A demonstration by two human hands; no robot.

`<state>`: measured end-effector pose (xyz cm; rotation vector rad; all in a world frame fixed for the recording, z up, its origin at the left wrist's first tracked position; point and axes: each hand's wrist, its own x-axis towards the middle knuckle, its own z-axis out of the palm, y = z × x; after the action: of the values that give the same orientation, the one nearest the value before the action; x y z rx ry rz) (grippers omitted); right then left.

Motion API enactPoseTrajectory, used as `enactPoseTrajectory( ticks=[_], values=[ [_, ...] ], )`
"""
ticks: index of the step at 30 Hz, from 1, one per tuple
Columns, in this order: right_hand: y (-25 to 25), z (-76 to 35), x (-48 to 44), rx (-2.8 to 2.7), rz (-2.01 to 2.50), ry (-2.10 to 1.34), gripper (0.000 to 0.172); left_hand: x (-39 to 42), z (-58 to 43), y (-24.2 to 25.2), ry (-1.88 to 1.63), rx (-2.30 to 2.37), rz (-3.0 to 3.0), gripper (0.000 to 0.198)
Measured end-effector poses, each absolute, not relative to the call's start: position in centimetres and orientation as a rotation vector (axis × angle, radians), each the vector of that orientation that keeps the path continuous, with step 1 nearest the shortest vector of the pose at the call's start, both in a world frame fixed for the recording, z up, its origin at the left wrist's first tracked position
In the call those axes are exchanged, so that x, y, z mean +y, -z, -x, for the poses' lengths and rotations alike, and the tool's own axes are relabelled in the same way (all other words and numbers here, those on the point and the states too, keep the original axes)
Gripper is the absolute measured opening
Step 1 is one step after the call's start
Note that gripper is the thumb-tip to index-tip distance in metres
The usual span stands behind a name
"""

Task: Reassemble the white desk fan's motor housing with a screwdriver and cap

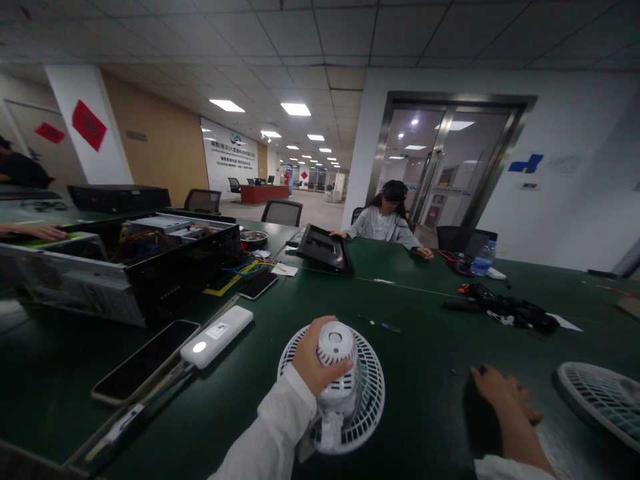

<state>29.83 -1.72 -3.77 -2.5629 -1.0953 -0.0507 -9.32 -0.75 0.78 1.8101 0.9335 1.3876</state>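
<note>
A small white fan [367, 427] lies grille-down on the green table, with the rounded motor housing [337, 347] facing up. My left hand [313, 363] is wrapped round that housing, thumb across its near side. To the right, my right hand [505, 393] is low over the table with thumb and fingers apart, and I see nothing held in it. Beside it, at the right edge, sits a separate round white fan grille [600, 393]. A tiny dark piece [453, 371] lies left of my right hand. Beyond the fan is a thin screwdriver-like tool [384, 326].
On the left are an open computer case [185, 267], a phone [145, 360], a white power bank-like device [217, 337] and another phone [259, 285]. Across the table a person [385, 223] touches a black panel [325, 250]. A water bottle [483, 259] and black gear [510, 308] stand right.
</note>
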Motion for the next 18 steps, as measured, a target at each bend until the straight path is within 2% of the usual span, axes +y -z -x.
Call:
enactPoseTrajectory(
  ticks=[4,9,18],
  values=[
    [5.0,-30.3,-3.4,-1.000,2.671,0.111,0.039,-0.9,9.4,-1.0,-1.369,0.957,-1.798,0.063],
    [4.0,-30.4,-4.5,-0.990,2.717,0.104,0.038,-0.9,9.5,-1.2,-1.374,0.910,-1.825,0.064],
    [2.0,-28.2,-3.6,-1.183,2.474,0.041,0.041,-1.0,9.4,-1.3,-1.392,0.922,-1.821,0.063]
  ],
)
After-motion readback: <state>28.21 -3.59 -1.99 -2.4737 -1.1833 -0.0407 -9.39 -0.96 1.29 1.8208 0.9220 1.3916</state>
